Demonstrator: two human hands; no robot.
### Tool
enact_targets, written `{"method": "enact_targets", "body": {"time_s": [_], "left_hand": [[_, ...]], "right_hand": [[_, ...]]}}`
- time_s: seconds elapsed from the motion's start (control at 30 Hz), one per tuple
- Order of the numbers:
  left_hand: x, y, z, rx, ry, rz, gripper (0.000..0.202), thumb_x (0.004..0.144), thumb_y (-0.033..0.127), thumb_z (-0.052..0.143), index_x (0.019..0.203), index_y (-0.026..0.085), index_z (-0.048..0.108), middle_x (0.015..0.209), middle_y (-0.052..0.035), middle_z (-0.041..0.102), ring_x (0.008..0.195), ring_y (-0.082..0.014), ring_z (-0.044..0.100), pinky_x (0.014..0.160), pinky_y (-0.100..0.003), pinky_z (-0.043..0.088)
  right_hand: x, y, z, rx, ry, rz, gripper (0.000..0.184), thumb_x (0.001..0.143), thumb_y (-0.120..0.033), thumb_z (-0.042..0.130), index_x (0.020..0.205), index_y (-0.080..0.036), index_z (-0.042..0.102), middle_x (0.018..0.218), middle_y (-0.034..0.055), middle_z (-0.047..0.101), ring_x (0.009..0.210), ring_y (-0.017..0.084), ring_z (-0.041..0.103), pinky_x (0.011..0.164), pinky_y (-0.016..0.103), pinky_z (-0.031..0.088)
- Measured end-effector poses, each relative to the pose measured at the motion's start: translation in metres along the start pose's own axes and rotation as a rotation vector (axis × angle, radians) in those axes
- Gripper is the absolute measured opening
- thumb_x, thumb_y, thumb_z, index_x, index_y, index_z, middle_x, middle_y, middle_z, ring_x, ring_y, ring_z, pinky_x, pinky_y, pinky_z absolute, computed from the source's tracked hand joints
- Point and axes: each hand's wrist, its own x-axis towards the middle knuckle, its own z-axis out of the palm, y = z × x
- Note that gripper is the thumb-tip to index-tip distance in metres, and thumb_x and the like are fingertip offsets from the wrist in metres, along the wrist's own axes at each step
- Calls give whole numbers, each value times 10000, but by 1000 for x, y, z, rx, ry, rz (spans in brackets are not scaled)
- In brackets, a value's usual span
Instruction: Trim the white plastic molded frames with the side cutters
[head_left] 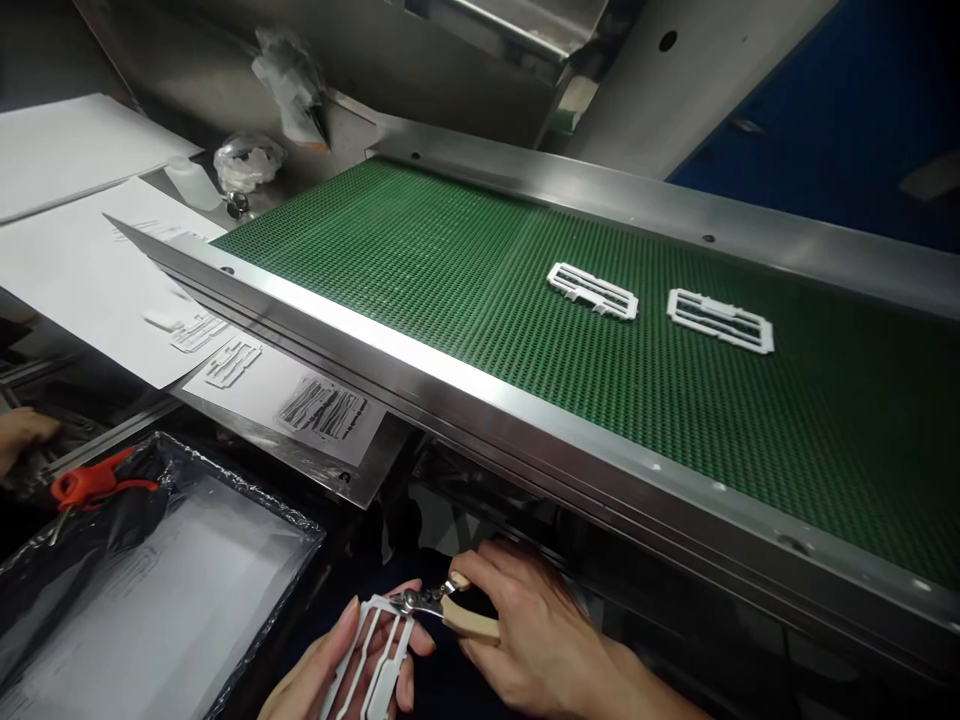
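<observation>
At the bottom centre, my left hand [337, 675] holds a white plastic frame part [379, 650] upright between thumb and fingers. My right hand [525, 630] grips small cutters with beige handles [450, 607], and their metal jaws touch the top edge of the held part. Both hands sit below the front rail of the conveyor. Two more white frame parts [592, 290] [720, 320] lie flat on the green conveyor belt [450, 260], side by side, right of its middle.
A steel rail [420, 360] edges the belt. A plastic-lined tray [165, 590] sits lower left with orange-handled pliers [94, 485] on its rim. White sheets [82, 260] carry small parts. Another person's hand [19, 435] shows at far left.
</observation>
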Motion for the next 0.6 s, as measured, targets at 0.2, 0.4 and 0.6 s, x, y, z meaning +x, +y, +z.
{"method": "enact_targets", "body": {"time_s": [0.2,0.4,0.6], "left_hand": [[4,3,11,-184,-55,87,394,902,390,493,1107,126,701,923,-138,741,718,-222,670,586,-281,530],[-7,10,25,-162,31,132,482,958,369,327,1166,97,666,968,-179,719,789,-233,651,661,-309,524],[-12,14,36,-150,104,165,507,970,342,260,1185,108,655,955,-167,703,840,-249,624,682,-343,518]], "right_hand": [[5,-5,-4,144,43,79,123,856,-335,511,808,-230,551,794,-21,620,677,116,555,586,212,379],[6,-4,6,233,21,147,176,871,-381,508,813,-224,563,721,-34,606,628,105,527,567,215,359],[5,-4,16,228,36,137,175,865,-384,517,795,-227,549,721,-39,598,629,109,502,563,224,343]]}}
